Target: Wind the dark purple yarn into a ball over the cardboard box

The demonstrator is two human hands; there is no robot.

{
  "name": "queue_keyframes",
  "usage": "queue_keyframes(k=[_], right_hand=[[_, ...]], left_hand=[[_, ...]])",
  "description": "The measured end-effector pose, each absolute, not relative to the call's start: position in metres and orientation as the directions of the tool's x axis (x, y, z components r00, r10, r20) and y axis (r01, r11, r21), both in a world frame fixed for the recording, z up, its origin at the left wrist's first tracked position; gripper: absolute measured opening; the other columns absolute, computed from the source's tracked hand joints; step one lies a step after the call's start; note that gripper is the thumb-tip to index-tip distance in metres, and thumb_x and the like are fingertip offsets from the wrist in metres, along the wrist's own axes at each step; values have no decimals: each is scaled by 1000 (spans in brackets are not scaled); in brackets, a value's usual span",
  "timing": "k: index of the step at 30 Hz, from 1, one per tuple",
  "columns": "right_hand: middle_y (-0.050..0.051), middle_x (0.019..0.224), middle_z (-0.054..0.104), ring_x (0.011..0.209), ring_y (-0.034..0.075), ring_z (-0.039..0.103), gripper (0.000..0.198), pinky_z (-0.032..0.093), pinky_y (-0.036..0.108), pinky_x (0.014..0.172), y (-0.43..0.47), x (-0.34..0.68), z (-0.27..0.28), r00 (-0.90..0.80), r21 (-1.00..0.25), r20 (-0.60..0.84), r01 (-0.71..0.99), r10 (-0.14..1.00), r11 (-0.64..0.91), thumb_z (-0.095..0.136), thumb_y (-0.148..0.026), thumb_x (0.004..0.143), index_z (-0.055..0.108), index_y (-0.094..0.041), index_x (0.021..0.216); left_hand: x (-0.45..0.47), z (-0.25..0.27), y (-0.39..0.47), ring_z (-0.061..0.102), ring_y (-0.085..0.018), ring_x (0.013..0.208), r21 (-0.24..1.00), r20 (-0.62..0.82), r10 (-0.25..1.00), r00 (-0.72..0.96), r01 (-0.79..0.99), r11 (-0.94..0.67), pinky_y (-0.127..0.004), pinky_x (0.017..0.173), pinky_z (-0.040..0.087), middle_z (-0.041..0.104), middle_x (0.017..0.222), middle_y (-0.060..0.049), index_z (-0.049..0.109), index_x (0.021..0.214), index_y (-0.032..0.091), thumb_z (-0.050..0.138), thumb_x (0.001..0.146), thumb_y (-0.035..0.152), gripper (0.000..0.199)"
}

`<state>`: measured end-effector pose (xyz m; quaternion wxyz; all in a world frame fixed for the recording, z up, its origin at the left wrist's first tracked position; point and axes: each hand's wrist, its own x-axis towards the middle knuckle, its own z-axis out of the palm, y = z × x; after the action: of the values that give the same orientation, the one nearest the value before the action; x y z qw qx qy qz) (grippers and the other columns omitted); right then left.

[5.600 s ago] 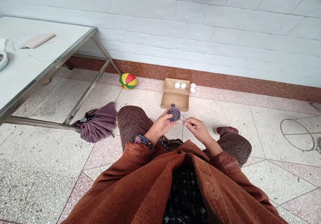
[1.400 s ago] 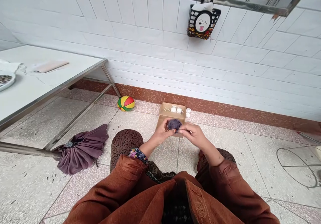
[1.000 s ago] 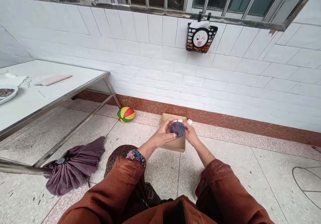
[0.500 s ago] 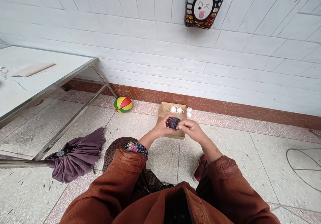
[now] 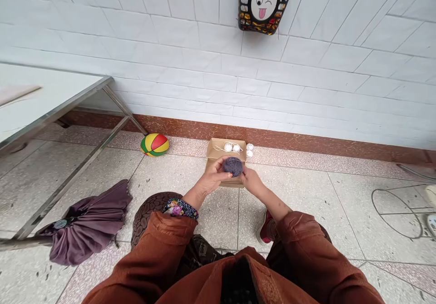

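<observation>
A dark purple-grey ball of yarn [image 5: 233, 166] is held up over the cardboard box [image 5: 218, 143]. My left hand [image 5: 213, 176] grips the ball from its left side, with the thumb across the front. At the ball's right edge is my right hand [image 5: 251, 179], its fingers curled in and partly hidden; whatever they pinch is too small to make out. Inside the box's far part sit two white yarn balls [image 5: 228, 147] with loose white strands. More small white balls [image 5: 250, 150] lie on the floor just right of the box.
A colourful ball [image 5: 155, 145] rests on the floor by the leg of a metal-framed table [image 5: 85, 82]. Near it lies a folded purple umbrella [image 5: 91, 229]. A black basket [image 5: 267, 4] hangs on the tiled wall. At right stands a wire frame [image 5: 397, 213].
The view has shifted slightly right. My right hand has moved from the ball's near right front to lower along its right side, and more of the yarn ball shows.
</observation>
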<state>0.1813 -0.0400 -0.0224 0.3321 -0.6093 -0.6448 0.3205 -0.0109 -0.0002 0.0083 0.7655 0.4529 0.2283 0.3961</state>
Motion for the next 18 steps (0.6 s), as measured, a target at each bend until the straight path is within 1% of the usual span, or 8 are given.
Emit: queue_keyframes(k=[1,3,6,8,10,13,16,18], right_hand=[[5,89,72,82,22,67,15,50,31,77,-44,179,-22,-69,-801,35,594,997,69,53,-24,99,68,-22,101],[4,85,70,76,20,65,16,49,30,76,-53,176,-18,-168,-784,37,606,985,133,51,-26,103,67,-22,99],[0,77,65,68,15,61,24,49,28,73,-65,174,-1,-381,-827,68,495,922,266,47,-34,109,67,-22,102],[0,77,66,67,14,61,31,50,27,72,-71,177,16,-447,-861,125,395,886,321,46,-42,110,69,-22,106],[2,83,69,73,16,64,36,52,28,75,-72,182,31,-405,-874,209,331,890,356,50,-50,109,72,-22,103],[5,89,73,82,19,67,40,53,32,79,-63,195,45,-227,-883,315,285,922,372,58,-57,103,74,-22,93],[4,83,71,80,20,65,38,52,32,78,-47,206,42,-44,-888,358,293,933,355,63,-56,99,73,-22,86],[4,81,69,78,20,64,36,51,32,77,-36,208,32,36,-883,357,337,933,325,64,-54,97,71,-22,83]], left_hand=[[-10,8,1,65,-26,118,875,-1,836,549,-404,266,-40,109,46,72,126,-10,71,121,21,93,64,23,61],[-8,7,5,65,-25,118,891,-16,882,472,-393,227,-40,110,46,72,124,-9,70,120,21,92,64,24,61],[-7,3,11,66,-25,115,948,-32,925,378,-280,148,-41,108,47,71,121,-8,67,121,21,87,64,23,61],[-8,1,12,66,-25,114,981,-24,938,346,-170,88,-42,106,48,68,122,-8,66,121,20,83,63,20,61],[-9,0,12,65,-25,115,996,-11,933,360,-82,43,-41,104,49,66,125,-8,66,121,20,81,62,18,61],[-11,-1,7,63,-25,114,999,-31,875,483,-20,47,-37,95,51,63,128,-9,60,131,23,82,63,17,71],[-11,-2,0,62,-25,114,996,-24,758,652,-47,72,-35,88,50,63,127,-9,47,149,29,83,64,15,93],[-11,-1,-4,63,-24,111,986,26,676,737,-132,106,-35,88,49,64,126,-8,40,155,32,85,65,16,101]])
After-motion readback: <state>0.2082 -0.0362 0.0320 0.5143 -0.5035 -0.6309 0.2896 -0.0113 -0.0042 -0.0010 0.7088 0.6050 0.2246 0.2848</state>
